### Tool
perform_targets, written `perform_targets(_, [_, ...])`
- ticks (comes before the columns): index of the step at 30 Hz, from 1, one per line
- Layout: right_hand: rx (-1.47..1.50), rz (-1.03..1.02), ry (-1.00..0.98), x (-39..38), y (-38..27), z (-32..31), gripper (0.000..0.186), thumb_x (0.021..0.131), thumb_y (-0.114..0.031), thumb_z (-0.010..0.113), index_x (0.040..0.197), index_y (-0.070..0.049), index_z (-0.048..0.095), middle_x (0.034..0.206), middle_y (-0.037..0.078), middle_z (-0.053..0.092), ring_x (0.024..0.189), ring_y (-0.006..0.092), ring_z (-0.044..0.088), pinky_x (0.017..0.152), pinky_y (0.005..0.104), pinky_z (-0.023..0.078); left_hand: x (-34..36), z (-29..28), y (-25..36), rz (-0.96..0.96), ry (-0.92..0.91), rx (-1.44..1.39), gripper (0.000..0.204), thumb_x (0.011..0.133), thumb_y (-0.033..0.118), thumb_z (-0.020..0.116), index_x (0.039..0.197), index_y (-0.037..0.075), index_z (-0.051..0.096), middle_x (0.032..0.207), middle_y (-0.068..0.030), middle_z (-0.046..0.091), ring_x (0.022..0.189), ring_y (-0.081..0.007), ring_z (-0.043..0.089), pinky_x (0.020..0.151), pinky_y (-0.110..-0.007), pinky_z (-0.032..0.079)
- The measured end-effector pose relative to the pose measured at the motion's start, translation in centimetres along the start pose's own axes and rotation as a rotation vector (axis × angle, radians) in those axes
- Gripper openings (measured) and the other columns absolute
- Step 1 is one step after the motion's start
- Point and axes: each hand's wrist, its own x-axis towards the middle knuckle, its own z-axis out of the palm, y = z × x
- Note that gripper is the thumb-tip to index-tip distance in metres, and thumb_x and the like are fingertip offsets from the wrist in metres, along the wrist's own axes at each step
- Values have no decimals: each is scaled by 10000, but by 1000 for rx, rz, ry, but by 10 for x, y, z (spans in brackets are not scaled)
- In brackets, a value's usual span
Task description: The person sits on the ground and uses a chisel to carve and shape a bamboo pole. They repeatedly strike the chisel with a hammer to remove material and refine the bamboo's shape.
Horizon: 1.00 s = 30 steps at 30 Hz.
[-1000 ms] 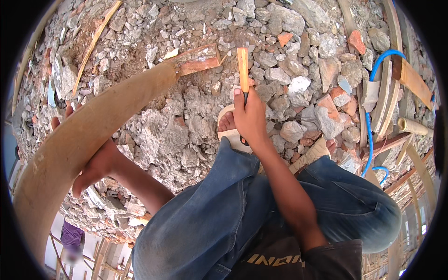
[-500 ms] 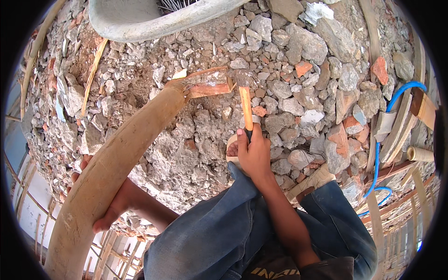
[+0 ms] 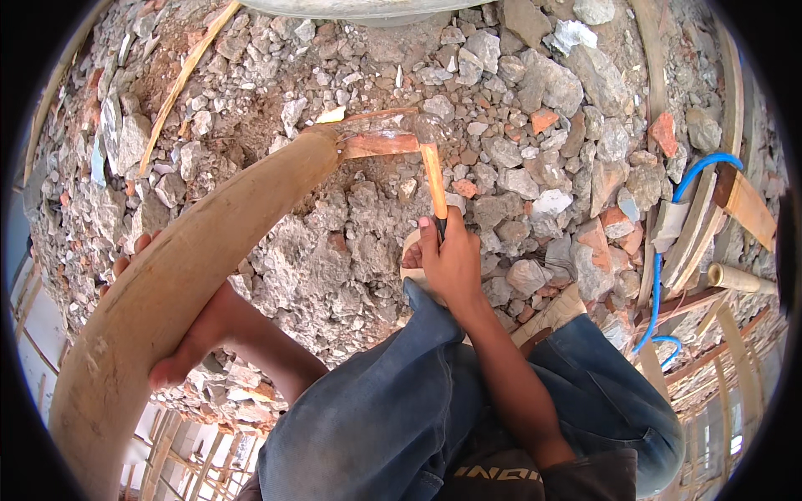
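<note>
A long, thick round wooden pole (image 3: pixel 209 225) slants from the lower left up toward the middle. My left hand (image 3: pixel 199 338) grips it from beneath, the fingers curling up on its far side. At the pole's upper end sits a short reddish-brown wood block (image 3: pixel 380 145), its far end pointing right. My right hand (image 3: pixel 451 255) is closed around the black grip of a hammer (image 3: pixel 433 179) with an orange-brown handle. The blurred hammer head overlaps the block's right end; whether they touch I cannot tell. My jeans-clad legs (image 3: pixel 368 392) are bent below.
Broken concrete and brick rubble (image 3: pixel 334 225) covers the ground. A pale basin (image 3: pixel 368 8) shows at the top edge. On the right lie a blue hose (image 3: pixel 658 284), wood strips (image 3: pixel 697 238) and a short bamboo piece (image 3: pixel 739 278). A thin wood strip (image 3: pixel 185 75) lies upper left.
The hammer head has moved left relative to the block, onto its right end. The view has shifted, so the basin is mostly out of the picture. Both grips stay the same.
</note>
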Motion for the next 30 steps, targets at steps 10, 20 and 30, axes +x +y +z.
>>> perform_targets(10, [-201, -84, 84, -10, 12, -6, 289, 998, -275, 574, 996, 14, 555, 676, 248, 643, 640, 447, 664, 555, 502, 496, -8, -4, -11, -172, -125, -414, 1095, 746, 810, 632, 1436, 10, 346, 1288, -206, 547, 1076, -405, 640, 889, -541, 582])
perform_targets(20, [-665, -290, -177, -49, -18, -48, 280, 987, -253, 571, 1118, -5, 577, 755, 267, 643, 751, 482, 637, 664, 543, 476, -4, -16, -28, -44, -126, -489, 880, 740, 439, 865, 1328, -54, 436, 1209, -170, 586, 1087, -300, 615, 921, -434, 528])
perform_targets(30, [-1165, -716, -696, -37, -78, -19, 300, 995, -350, 550, 1051, -56, 535, 783, 158, 673, 685, 398, 665, 606, 507, 515, 2, -18, 3, -84, -196, -473, 616, 719, 372, 896, 1075, -63, 643, 1001, -99, 707, 909, -202, 683, 824, -348, 543])
